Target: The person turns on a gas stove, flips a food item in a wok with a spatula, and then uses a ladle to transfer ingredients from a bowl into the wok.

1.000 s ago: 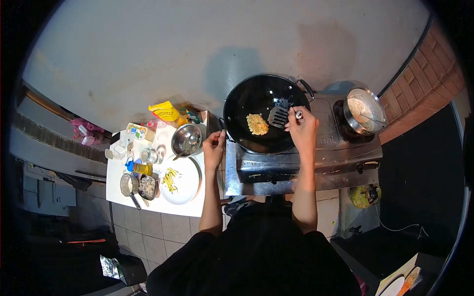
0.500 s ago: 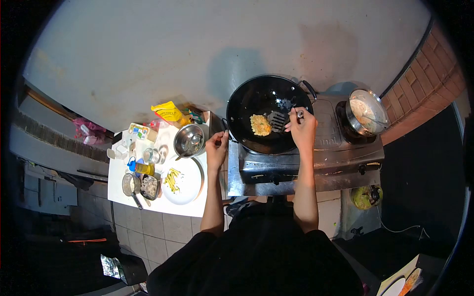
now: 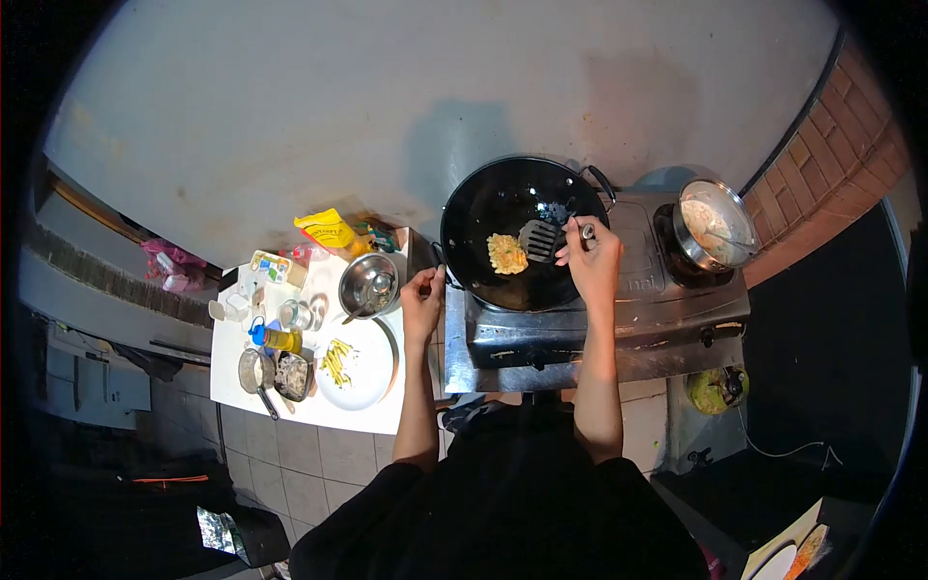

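Note:
A black wok (image 3: 483,193) sits on the gas stove, with a small golden-brown fritter (image 3: 506,254) lying left of the middle in it. My right hand (image 3: 592,253) is closed round the handle of a black slotted spatula (image 3: 541,242). The spatula's blade is inside the wok, its edge close to the right side of the fritter. At the wok's left rim, my left hand (image 3: 422,298) pinches the side handle (image 3: 439,261) between thumb and fingers.
Right of the wok, a steel pot (image 3: 715,224) with pale batter and a spoon rests on the stove (image 3: 619,329). The white table (image 3: 319,416) at left carries a steel bowl (image 3: 369,286), a plate (image 3: 372,372) with yellow-green strips, an oil bottle (image 3: 280,338) and a yellow bag (image 3: 327,230).
The spatula's blade has turned, showing more of its slotted face beside the fritter. The view has shifted slightly. My left hand stays at the wok handle.

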